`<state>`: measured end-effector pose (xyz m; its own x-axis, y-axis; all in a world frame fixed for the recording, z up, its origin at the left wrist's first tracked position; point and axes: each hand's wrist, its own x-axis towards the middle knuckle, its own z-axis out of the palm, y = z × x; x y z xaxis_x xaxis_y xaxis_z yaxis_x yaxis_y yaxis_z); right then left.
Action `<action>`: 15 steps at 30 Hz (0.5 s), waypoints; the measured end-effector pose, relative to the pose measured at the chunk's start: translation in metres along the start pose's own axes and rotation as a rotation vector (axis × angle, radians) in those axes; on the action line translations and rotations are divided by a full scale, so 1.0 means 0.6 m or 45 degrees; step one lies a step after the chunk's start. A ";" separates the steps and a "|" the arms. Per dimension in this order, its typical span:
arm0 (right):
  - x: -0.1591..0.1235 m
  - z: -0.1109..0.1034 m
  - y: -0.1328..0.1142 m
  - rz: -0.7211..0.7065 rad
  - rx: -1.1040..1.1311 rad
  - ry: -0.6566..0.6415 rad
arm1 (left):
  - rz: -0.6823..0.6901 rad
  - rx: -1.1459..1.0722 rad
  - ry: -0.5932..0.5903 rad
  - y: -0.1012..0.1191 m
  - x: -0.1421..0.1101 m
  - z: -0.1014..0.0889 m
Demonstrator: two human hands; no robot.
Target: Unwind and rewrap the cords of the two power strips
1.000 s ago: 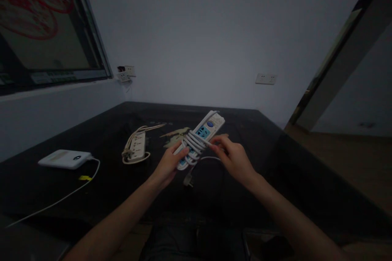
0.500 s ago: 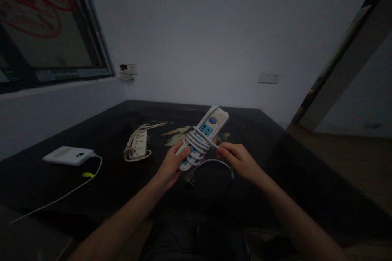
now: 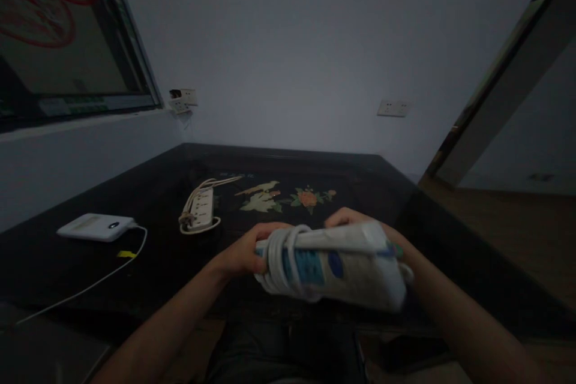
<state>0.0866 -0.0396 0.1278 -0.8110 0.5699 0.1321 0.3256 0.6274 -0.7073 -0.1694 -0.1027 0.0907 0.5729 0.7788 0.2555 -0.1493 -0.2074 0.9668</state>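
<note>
A white power strip point(image 3: 360, 273) with blue sockets and a dark blue switch is held up close in front of me, tilted and somewhat blurred. Its white cord point(image 3: 288, 264) is wound in several turns about one end. My left hand point(image 3: 252, 252) grips that wound end, fingers over the top and thumb in front. Behind the strip is my right hand point(image 3: 346, 217), its knuckles bent. The strip hides its fingertips and whatever they hold. A small loop of cord point(image 3: 406, 274) shows at the strip's far right end.
On the dark table point(image 3: 157, 192), a second power strip point(image 3: 202, 210) lies with its cord bundled beside it. Farther left is a white power bank point(image 3: 96, 227) with a cable point(image 3: 90, 288) and a yellow tag point(image 3: 126, 254). Wall sockets point(image 3: 393, 108) sit behind the table.
The held power strip has come nearer and swung from slanting upward to nearly sideways. My right hand, earlier pinching the cord at the right, has moved behind the strip. The plug is now out of sight.
</note>
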 end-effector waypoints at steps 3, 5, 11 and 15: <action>0.010 -0.022 -0.014 0.062 0.067 -0.272 | -0.076 0.425 -0.278 0.041 -0.004 -0.005; 0.015 -0.033 -0.030 0.113 -0.035 -0.297 | -0.114 0.679 -0.323 0.062 -0.005 -0.003; 0.018 -0.030 -0.078 0.208 -0.455 0.029 | -0.117 1.141 -0.092 0.053 -0.004 -0.013; 0.031 -0.010 -0.083 0.305 -0.549 0.190 | -0.120 1.331 0.095 0.022 0.001 -0.031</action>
<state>0.0584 -0.0571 0.1695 -0.6213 0.7742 0.1213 0.6901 0.6138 -0.3835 -0.1860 -0.0940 0.1038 0.4895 0.8455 0.2133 0.6836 -0.5239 0.5081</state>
